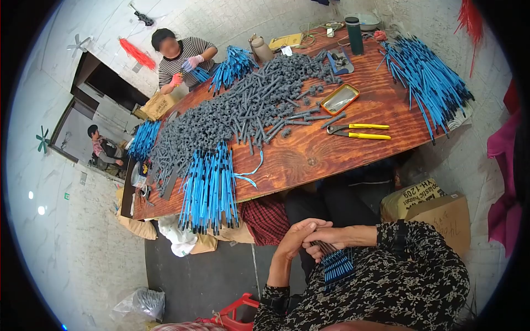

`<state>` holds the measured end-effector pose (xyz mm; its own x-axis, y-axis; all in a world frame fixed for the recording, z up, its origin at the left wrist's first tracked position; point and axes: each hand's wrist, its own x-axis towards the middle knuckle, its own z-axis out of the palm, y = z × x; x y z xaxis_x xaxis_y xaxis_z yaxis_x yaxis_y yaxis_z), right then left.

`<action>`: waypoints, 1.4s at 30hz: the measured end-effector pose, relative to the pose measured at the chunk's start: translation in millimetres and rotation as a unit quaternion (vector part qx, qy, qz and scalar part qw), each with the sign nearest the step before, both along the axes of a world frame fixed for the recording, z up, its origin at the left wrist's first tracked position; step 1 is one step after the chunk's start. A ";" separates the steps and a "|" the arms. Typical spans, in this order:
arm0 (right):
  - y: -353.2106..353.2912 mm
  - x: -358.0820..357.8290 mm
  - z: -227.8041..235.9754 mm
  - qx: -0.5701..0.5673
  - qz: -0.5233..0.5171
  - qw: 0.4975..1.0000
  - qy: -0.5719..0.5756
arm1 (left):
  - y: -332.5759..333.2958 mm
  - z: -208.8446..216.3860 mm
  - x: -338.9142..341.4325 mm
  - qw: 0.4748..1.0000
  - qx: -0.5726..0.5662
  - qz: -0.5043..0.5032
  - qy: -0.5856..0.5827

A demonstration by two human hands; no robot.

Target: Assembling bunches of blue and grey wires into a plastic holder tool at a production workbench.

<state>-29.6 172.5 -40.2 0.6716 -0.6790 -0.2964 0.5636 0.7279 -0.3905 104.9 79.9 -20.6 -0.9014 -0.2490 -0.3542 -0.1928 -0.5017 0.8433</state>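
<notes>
Both hands, left hand (296, 236) over right hand (323, 243), close around a bundle of thin blue-and-black rods (337, 266) below the wooden surface (320, 154).

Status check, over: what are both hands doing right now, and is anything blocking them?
Left hand and right hand clasped together around a bundle of thin blue-and-black rods, held in the lap. Wooden table ahead, not touched. Nothing in the way.

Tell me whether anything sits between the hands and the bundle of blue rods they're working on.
Nothing visible does. The left hand and right hand are clasped together right over the bundle of blue rods, whose top is hidden beneath them.
</notes>
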 end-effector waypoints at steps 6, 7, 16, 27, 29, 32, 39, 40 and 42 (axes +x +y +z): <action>-3.5 0.5 -26.2 0.006 -0.035 0.999 -0.034 | -7.7 -1.7 -8.9 0.999 -0.031 -0.008 0.016; -8.4 0.1 -26.6 0.021 -0.039 0.998 -0.048 | -11.3 3.4 -10.3 0.999 -0.025 -0.002 0.037; -10.6 -10.7 4.3 0.017 -0.057 0.998 0.017 | -5.7 -6.0 -4.2 0.994 0.056 0.068 0.064; -19.7 -8.1 1.0 0.054 -0.033 0.998 0.015 | -16.8 -21.1 22.0 0.978 -0.052 0.200 0.039; -20.7 -8.4 -1.2 0.064 -0.036 0.997 0.011 | -18.2 -19.8 24.6 0.975 -0.107 0.196 0.000; -26.6 -9.6 1.1 0.056 -0.026 0.998 0.024 | -27.0 -16.2 25.4 0.976 -0.137 0.169 -0.022; -30.1 -6.7 -3.1 0.058 -0.014 0.998 0.015 | -43.6 8.1 0.5 0.993 -0.107 0.054 -0.022; -31.5 -4.0 -4.6 0.059 -0.007 0.998 0.010 | -43.8 6.2 -0.5 0.995 -0.087 0.051 -0.025; -31.2 -4.6 -9.6 0.056 -0.009 0.998 0.010 | -43.7 -5.2 -8.8 0.998 -0.042 0.036 -0.027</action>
<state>-34.2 141.3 -49.8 0.6527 -0.6523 -0.3853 0.5693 0.7579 -0.3185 96.1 36.2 -25.8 -0.8600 -0.3438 -0.3772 -0.2052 -0.4439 0.8723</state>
